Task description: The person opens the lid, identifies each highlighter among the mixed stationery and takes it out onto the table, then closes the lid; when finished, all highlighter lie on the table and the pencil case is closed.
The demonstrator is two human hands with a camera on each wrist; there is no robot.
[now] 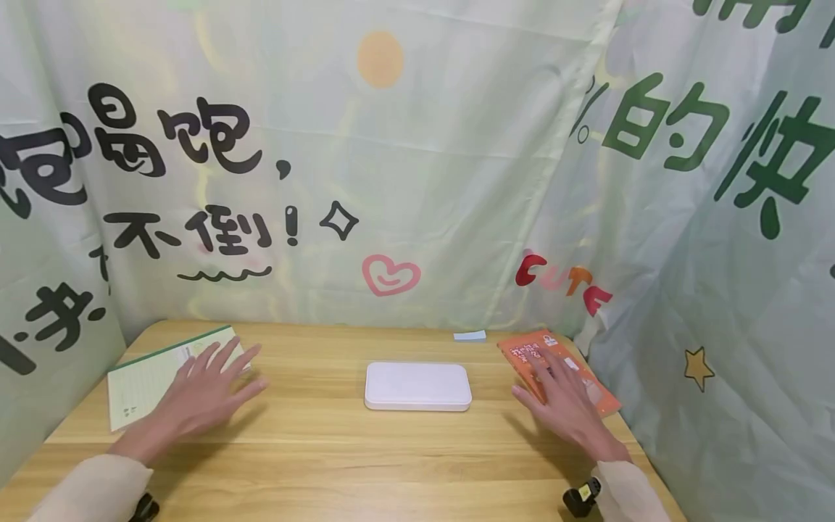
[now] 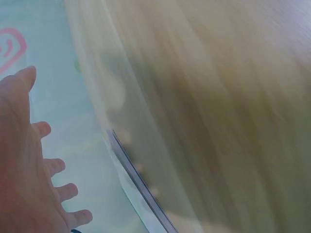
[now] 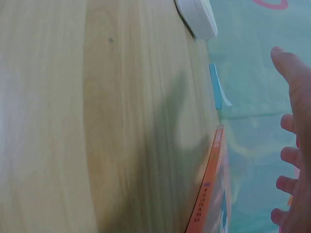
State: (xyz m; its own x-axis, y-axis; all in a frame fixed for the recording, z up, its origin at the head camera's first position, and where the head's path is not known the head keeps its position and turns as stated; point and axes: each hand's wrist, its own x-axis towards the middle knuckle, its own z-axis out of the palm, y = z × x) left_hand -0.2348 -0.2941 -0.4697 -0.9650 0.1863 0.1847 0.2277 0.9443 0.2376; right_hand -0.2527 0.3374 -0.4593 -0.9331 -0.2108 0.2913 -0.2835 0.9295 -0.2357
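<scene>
My left hand (image 1: 207,388) hovers with spread fingers over a lined notepad (image 1: 146,388) with a green top edge, at the left of the table. In the left wrist view that hand (image 2: 29,160) appears at the left, apart from the notepad's dark edge (image 2: 141,184). On the right, my other hand (image 1: 564,399) is held above an orange book (image 1: 600,395), fingers spread. The right wrist view shows the book's spine (image 3: 206,189) below and beside the hand (image 3: 299,155). Both hands hold nothing. A white rounded box-like case (image 1: 417,386) lies between them.
A small light-blue paper slip (image 1: 470,336) lies near the back edge of the wooden table (image 1: 313,464). Printed cloth curtains (image 1: 443,181) hang close behind the table and along both sides.
</scene>
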